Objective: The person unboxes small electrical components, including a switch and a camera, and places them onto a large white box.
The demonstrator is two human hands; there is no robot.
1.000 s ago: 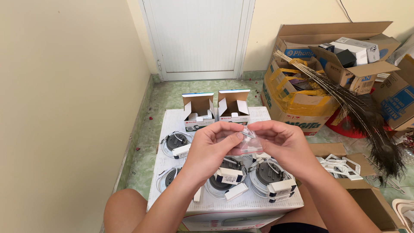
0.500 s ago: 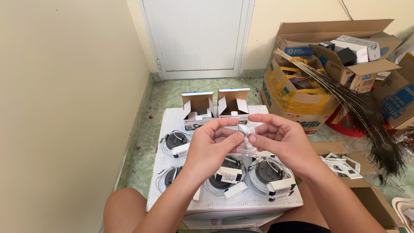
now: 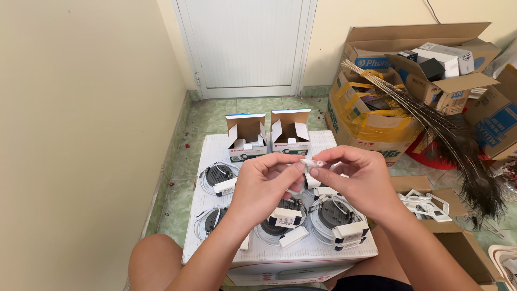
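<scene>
Fingertips (image 3: 299, 167) of both hands pinch a small white plastic connector (image 3: 312, 162), held up in the air above a white box (image 3: 301, 257) that serves as a work surface. The left hand (image 3: 264, 183) curls in from the left, thumb and forefinger closed on the near end of the piece; the right hand (image 3: 358, 175) comes in from the right, its thumb and forefinger gripping the other end, the remaining fingers loosely folded. A thin white wire hangs from the connector down between the two hands, and where it ends cannot be made out.

On the box top below lie several round recessed lamps, face down, each with a grey finned back, a wire loop and a small white driver block. One lamp (image 3: 218, 175) sits at the far left, another (image 3: 211, 218) at the near left, a third (image 3: 277, 222) just under the left wrist and a fourth (image 3: 334, 213) beneath the right hand. At the far edge of the box stand two small open cartons (image 3: 246, 136), side by side, flaps up, with white parts showing inside.

The person sits on a green tiled floor (image 3: 242, 105), bare knees either side of the box. A closed white door (image 3: 245, 43) fills the wall ahead. To the right are large open cardboard boxes (image 3: 377, 116) and a bundle of peacock feathers (image 3: 458, 145).
</scene>
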